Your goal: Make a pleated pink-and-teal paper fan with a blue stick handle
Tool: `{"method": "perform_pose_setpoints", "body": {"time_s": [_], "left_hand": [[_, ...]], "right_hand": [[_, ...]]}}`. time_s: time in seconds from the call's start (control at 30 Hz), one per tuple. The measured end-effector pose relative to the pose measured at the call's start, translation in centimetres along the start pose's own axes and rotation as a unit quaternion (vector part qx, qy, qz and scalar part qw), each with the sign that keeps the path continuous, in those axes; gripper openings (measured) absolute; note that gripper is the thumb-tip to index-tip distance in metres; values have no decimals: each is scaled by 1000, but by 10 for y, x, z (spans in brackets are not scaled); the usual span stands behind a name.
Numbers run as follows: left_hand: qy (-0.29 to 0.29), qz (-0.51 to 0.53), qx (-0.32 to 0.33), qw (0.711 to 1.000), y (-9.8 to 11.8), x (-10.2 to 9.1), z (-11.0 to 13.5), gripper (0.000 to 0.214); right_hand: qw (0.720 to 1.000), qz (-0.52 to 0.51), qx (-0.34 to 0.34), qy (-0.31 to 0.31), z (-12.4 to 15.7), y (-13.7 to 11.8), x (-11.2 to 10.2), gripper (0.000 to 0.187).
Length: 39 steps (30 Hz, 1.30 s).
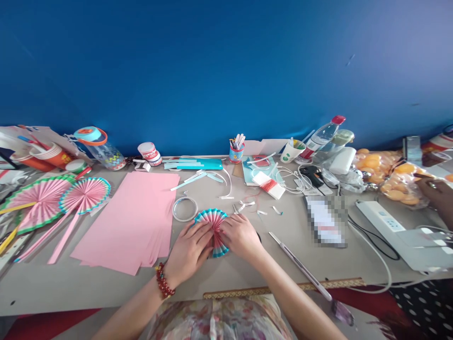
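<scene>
On the left wrist sits a bracelet (164,282) of small, round, dark red beads, wrapped in more than one row, with a yellowish bit at its upper edge. Below and right of the bracelet is a pale, gathered top (226,321), with blurry pink-red and greenish flowers. Both forearms (136,309) are bare.

Soft, fairly even light covers the table (63,283), leaving faint shadows. The blue wall (212,71) pales to a violet sheen at upper right. Wide-angle distortion stretches the sides; pleats on the central fan (221,243) read clearly, while pixelation masks the phone (326,221) at right.
</scene>
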<state>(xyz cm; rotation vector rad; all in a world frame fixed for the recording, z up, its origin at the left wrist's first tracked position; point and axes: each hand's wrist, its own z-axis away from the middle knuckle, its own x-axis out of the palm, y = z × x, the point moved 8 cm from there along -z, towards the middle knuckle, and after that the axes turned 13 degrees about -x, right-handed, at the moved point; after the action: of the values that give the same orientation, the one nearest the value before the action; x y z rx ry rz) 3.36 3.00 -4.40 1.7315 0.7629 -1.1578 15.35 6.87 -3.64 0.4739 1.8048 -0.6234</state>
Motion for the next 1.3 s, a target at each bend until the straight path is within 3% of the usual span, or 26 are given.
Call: {"method": "perform_pose_setpoints", "body": {"time_s": [0.27, 0.4, 0.47, 0.67, 0.83, 1.07, 1.17, 1.3], "left_hand": [[12, 46, -4, 999, -3, -4, 4, 44], [80, 106, -76, 988, -39, -25, 6, 45], [97, 82, -105, 986, -62, -33, 4, 38], [81, -43, -84, 992, -97, -33, -13, 23], [56, -58, -59, 995, -102, -27, -29, 23], [91, -59, -75, 991, -119, -32, -57, 24], [120, -49, -87, 988, -115, -34, -57, 26], [106, -20, -59, 992, -92, -31, -38, 27]], "right_hand": [[999, -11, 15, 37, 8, 4, -4, 12], [992, -59, 65, 85, 38, 16, -19, 12], [990, -53, 82, 100, 56, 21, -24, 14], [993, -6, 100, 65, 83, 30, -16, 26], [989, 39, 114, 84, 82, 55, -19, 25], [978, 120, 145, 91, 73, 84, -27, 26], [975, 120, 146, 118, 69, 72, -31, 27], [993, 24, 51, 107, 55, 32, -21, 30]]}}
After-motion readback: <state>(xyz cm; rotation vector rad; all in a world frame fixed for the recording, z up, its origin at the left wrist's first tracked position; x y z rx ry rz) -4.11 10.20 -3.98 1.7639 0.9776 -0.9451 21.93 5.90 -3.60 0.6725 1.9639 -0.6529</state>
